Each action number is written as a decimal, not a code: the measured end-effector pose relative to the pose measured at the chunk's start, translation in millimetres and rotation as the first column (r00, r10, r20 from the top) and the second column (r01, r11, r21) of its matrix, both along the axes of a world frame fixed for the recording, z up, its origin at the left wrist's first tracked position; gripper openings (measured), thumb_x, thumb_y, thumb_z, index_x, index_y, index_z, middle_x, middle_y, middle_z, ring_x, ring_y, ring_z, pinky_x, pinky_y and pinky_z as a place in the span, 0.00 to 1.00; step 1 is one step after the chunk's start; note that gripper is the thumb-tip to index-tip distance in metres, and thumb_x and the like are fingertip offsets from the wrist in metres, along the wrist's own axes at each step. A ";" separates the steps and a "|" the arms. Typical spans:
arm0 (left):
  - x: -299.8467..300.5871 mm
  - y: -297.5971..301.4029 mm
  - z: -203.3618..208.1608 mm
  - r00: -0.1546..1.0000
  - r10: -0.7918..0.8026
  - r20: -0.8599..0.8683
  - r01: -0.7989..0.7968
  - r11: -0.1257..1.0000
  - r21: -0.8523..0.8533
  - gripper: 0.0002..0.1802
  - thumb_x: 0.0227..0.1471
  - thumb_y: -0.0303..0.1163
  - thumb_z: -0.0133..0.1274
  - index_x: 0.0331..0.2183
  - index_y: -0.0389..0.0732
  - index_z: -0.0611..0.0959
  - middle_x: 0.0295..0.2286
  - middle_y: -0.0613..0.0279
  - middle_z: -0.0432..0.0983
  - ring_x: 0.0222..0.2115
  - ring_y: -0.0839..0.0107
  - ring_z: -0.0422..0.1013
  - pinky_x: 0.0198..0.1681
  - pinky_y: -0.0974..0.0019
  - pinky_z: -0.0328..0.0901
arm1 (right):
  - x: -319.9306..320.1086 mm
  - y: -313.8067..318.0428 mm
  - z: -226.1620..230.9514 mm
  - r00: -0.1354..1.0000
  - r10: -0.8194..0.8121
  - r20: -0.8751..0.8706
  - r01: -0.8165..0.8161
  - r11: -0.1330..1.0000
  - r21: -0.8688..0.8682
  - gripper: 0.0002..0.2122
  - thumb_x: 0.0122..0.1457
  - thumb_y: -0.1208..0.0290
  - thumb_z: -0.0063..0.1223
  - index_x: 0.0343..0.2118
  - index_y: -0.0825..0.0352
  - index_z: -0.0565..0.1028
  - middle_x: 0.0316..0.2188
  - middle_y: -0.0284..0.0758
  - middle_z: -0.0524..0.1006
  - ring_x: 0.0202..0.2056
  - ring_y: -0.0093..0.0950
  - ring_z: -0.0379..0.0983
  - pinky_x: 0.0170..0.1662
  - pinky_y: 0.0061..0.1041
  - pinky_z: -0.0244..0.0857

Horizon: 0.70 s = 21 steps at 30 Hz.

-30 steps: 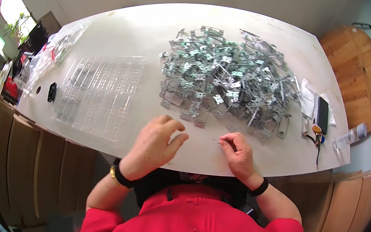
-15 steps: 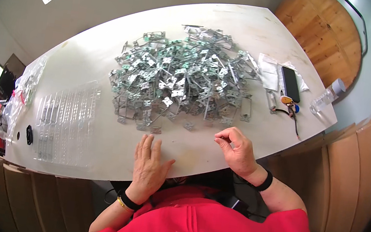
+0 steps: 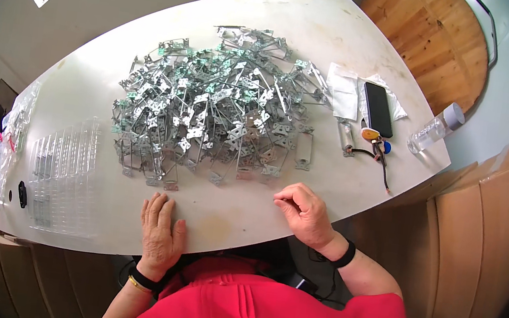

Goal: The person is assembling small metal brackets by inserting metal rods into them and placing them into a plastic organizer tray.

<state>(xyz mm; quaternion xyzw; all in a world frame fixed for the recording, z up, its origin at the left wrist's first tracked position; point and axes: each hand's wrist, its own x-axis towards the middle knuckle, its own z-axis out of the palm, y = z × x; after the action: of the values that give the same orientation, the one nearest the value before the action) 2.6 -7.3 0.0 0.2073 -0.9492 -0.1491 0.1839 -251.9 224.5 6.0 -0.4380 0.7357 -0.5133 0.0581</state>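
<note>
- Head view: a white table (image 3: pixel 324 32) carries a wide heap of small metal brackets (image 3: pixel 210 104) across its middle.
- The left hand (image 3: pixel 159 233) lies flat, palm down, fingers together, on bare table near the front edge; it holds nothing and sits just below the heap's near left corner.
- The right hand (image 3: pixel 304 211) rests on the table with fingers curled in and the tips pinched together; whether a small part sits between them cannot be told. It lies just in front of the heap's near right edge.
- A single bracket (image 3: pixel 303 148) lies at the heap's right rim, above the right hand.
- A stack of clear plastic trays (image 3: pixel 63 174) lies left of the left hand, well apart from it.
- At the right end: a black phone (image 3: pixel 378 109) on white cloth, a cable (image 3: pixel 381 160), and a clear bottle (image 3: pixel 434 127) by the table edge.
</note>
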 end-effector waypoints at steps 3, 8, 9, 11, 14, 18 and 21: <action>0.6 0.7 4.6 1.000 0.010 -0.008 -0.009 1.000 0.027 0.24 0.59 0.29 0.55 0.56 0.30 0.77 0.58 0.40 0.70 0.64 0.42 0.62 0.71 0.40 0.49 | 0.3 1.1 -0.5 0.999 0.034 0.029 -0.034 0.999 -0.015 0.06 0.60 0.79 0.65 0.37 0.66 0.77 0.33 0.38 0.80 0.33 0.39 0.78 0.36 0.33 0.72; -2.9 2.3 5.3 0.999 0.033 0.009 -0.033 0.999 0.042 0.23 0.58 0.26 0.54 0.54 0.30 0.78 0.57 0.41 0.71 0.64 0.42 0.63 0.71 0.40 0.49 | -4.1 2.6 -0.7 0.997 0.071 0.008 -0.071 0.997 -0.016 0.07 0.59 0.78 0.66 0.37 0.65 0.77 0.33 0.37 0.80 0.34 0.38 0.78 0.37 0.34 0.72; -2.8 2.5 5.4 0.999 0.033 0.000 -0.033 0.999 0.037 0.23 0.58 0.26 0.54 0.54 0.31 0.78 0.57 0.41 0.71 0.63 0.42 0.64 0.71 0.40 0.50 | -4.1 2.8 -1.0 0.997 0.077 0.014 -0.077 0.997 -0.012 0.07 0.59 0.78 0.66 0.37 0.65 0.77 0.33 0.37 0.80 0.34 0.38 0.78 0.37 0.34 0.72; -3.0 3.4 6.2 0.999 0.046 -0.003 -0.046 0.998 0.033 0.22 0.57 0.26 0.54 0.54 0.31 0.78 0.56 0.42 0.72 0.63 0.42 0.64 0.71 0.40 0.51 | -2.4 1.8 -1.9 0.998 0.068 0.015 -0.068 0.998 -0.016 0.07 0.58 0.78 0.66 0.36 0.65 0.78 0.33 0.37 0.80 0.34 0.38 0.78 0.37 0.34 0.72; -3.3 5.1 7.3 0.997 0.080 -0.011 -0.080 0.996 0.028 0.22 0.57 0.25 0.54 0.53 0.32 0.79 0.55 0.43 0.73 0.62 0.43 0.66 0.70 0.41 0.52 | -2.9 -1.0 0.0 0.997 0.076 -0.019 -0.076 0.997 -0.007 0.07 0.57 0.77 0.67 0.36 0.65 0.78 0.32 0.36 0.80 0.34 0.39 0.78 0.37 0.35 0.72; -5.0 2.6 2.6 0.995 0.072 -0.063 -0.071 0.997 0.014 0.21 0.56 0.25 0.56 0.52 0.33 0.80 0.55 0.43 0.74 0.61 0.44 0.67 0.70 0.41 0.54 | -0.3 -2.0 0.7 0.997 0.066 -0.040 -0.065 0.998 0.014 0.07 0.57 0.78 0.67 0.35 0.65 0.79 0.32 0.37 0.80 0.33 0.38 0.78 0.37 0.34 0.71; -7.4 1.6 0.0 0.994 0.048 -0.094 -0.049 0.999 -0.001 0.21 0.56 0.27 0.57 0.52 0.33 0.80 0.54 0.43 0.74 0.61 0.44 0.67 0.70 0.42 0.55 | 1.7 -2.8 0.7 1.000 0.009 -0.002 -0.009 0.999 0.034 0.06 0.57 0.78 0.67 0.35 0.65 0.79 0.32 0.37 0.80 0.33 0.38 0.78 0.36 0.33 0.71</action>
<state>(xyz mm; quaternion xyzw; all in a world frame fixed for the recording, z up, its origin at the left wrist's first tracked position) -4.9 -5.7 -0.1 0.2226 -0.9344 -0.1528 0.2324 -250.2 221.7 6.6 -0.4409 0.7425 -0.4998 0.0671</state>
